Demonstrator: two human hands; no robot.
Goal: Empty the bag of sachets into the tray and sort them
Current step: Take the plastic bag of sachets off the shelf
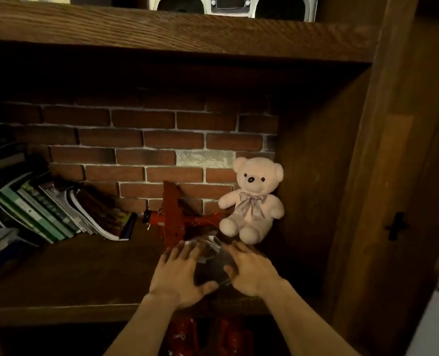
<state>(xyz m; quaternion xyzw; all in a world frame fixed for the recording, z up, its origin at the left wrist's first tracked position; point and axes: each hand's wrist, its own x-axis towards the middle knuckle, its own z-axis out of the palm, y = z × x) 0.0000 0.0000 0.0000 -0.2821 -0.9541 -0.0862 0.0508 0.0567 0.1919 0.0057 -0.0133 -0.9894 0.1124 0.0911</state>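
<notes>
A clear plastic bag with dark contents rests on the wooden shelf, near its front edge. My left hand cups the bag's left side with fingers spread over it. On the bag's right side my right hand does the same, thumb toward the middle. Both hands touch the bag. The sachets inside are too dim to make out. No tray is in view.
A pale teddy bear sits just behind the bag against the brick back wall. A red toy plane stands left of the bear. Leaning books fill the shelf's left. A wooden side panel closes the right.
</notes>
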